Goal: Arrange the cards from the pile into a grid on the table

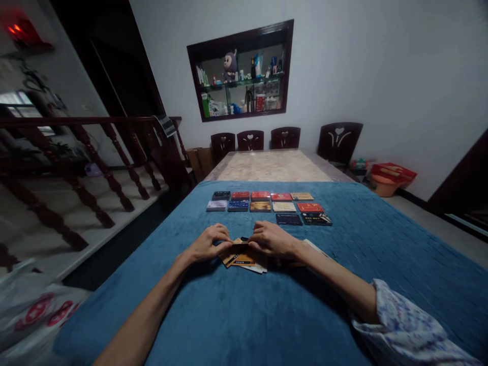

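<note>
My left hand and my right hand meet over the blue cloth, fingers closed on opposite ends of a thin dark-edged card. Whether it is one card or a small stack, I cannot tell. Beneath it, loose orange and white cards lie fanned out on the cloth. More flat pieces, partly hidden, stick out under my right forearm. Beyond my hands, neat stacks of cards stand in rows, among them a red stack, a blue one, a gold one and a black one.
The blue cloth covers the near part of a long table, with a marbled top past it. Dark chairs line the far end. A wooden railing and white plastic bags are on the left; an orange bin is right.
</note>
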`<move>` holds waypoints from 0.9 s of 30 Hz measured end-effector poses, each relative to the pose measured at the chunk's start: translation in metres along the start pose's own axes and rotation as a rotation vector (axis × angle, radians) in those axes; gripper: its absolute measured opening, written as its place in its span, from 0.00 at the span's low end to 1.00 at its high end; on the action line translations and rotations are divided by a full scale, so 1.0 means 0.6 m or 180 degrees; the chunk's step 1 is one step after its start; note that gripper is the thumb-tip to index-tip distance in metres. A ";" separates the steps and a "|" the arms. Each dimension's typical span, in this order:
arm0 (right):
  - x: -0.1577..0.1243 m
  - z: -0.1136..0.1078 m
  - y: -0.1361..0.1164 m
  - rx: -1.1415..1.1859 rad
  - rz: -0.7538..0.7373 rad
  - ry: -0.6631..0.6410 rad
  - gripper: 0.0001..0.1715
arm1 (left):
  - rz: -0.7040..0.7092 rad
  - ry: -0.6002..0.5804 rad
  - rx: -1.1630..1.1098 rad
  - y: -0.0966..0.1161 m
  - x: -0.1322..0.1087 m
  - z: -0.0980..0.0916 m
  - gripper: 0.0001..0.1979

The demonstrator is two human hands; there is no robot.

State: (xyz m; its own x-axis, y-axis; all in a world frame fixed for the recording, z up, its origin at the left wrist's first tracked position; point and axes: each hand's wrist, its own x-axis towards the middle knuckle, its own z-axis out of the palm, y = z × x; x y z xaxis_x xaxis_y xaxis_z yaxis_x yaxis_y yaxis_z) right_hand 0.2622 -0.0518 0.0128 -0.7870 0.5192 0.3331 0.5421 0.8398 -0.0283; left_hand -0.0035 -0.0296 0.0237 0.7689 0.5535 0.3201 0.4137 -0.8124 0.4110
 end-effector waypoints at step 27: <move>0.002 0.043 0.016 -0.0572 0.0569 0.0307 0.21 | 0.0098 0.0839 0.0294 -0.032 -0.001 0.037 0.15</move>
State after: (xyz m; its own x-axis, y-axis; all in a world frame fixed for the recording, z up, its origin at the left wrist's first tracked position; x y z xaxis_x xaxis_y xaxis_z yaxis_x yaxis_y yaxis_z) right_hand 0.2586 -0.0390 -0.0111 -0.6470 0.6321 0.4265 0.7203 0.6901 0.0700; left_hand -0.0012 -0.0184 -0.0035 0.6333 0.5472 0.5472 0.4441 -0.8361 0.3221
